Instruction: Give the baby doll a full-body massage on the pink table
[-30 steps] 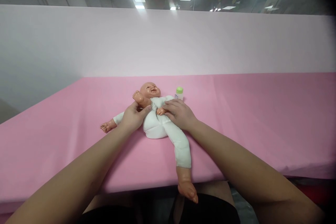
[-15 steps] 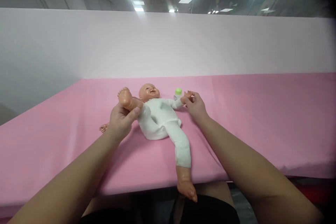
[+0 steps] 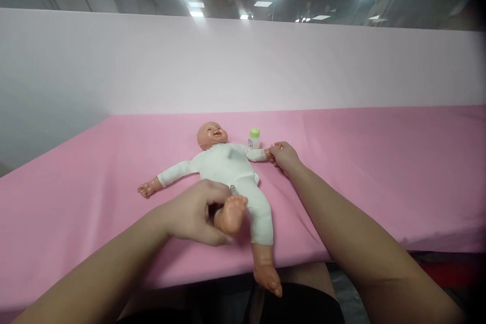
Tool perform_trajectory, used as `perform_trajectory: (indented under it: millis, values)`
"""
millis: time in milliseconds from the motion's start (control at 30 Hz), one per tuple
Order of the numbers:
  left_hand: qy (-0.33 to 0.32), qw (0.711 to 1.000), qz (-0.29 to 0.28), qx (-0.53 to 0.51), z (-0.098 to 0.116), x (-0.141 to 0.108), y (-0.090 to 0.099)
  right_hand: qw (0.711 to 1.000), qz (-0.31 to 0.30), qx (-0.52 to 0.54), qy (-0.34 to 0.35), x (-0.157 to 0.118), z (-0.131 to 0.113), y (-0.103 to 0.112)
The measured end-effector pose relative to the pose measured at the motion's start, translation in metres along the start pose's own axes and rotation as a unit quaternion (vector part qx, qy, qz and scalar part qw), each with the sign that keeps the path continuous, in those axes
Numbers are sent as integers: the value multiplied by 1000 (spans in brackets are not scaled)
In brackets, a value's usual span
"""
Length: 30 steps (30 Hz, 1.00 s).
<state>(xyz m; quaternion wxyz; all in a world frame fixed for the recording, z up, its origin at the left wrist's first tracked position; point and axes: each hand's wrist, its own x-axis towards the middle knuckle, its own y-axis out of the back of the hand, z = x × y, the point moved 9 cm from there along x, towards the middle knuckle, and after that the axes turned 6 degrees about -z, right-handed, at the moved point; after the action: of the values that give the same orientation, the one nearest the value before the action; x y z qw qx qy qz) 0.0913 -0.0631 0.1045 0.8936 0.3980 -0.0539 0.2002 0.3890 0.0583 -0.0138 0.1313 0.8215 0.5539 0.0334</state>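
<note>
Our left grip is a bare hand with a broad, rounded back, its thumb a little blurred; our right grip, farther in over the table, is bare as well and looks smaller. The nails are too indistinct to describe. Our left forearm and right forearm are uncovered, slim at the wrist and thickening toward the elbow, with a fine crease across the right one near the elbow. Below the table's near edge we wear plain black bottoms with a curved hem, and a bare strip of our right leg shows between hem and table. Our left leg is too shadowed to make out clearly.
</note>
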Motion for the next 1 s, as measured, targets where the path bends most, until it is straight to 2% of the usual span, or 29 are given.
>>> perform_trajectory:
  millis: [100, 133, 200, 267, 333, 367, 467, 500, 567, 667, 767, 900, 1000]
  values:
    - [35, 997, -66, -12, 0, 5, -21, 1000, -22, -14, -5, 2, 1, -2]
    - [44, 997, -66, -19, -2, 5, -21, 1000, -26, -17, -5, 2, 1, -3]
    - [68, 995, -57, -40, -12, 2, -15, 1000, -23, -16, -4, 2, 2, -2]
    - [85, 994, -17, -65, -25, -3, 0, 1000, 2, -15, -1, 2, 1, 3]
    - [109, 988, 85, -74, -43, -12, 30, 999, 46, -18, 10, 0, -2, 12]
    - [130, 976, 158, -74, -53, -19, 48, 997, 71, -22, 23, -2, -6, 17]
    - [219, 894, 378, -101, -87, -52, 94, 985, 134, -37, 98, -15, -25, 29]
    - [241, 866, 422, -121, -97, -60, 101, 979, 148, -44, 133, -22, -35, 31]
    - [261, 830, 464, -163, -112, -67, 105, 962, 164, -56, 209, -40, -55, 27]
    - [276, 825, 464, -170, -128, -62, 100, 935, 144, -74, 317, -67, -81, 4]
    - [297, 849, 426, -98, -135, -49, 90, 906, 88, -118, 397, -84, -96, -34]
    - [302, 877, 368, -68, -144, -32, 74, 837, -4, -259, 482, -94, -102, -87]
    - [291, 884, 357, -74, -145, -27, 71, 805, -30, -320, 499, -95, -99, -102]
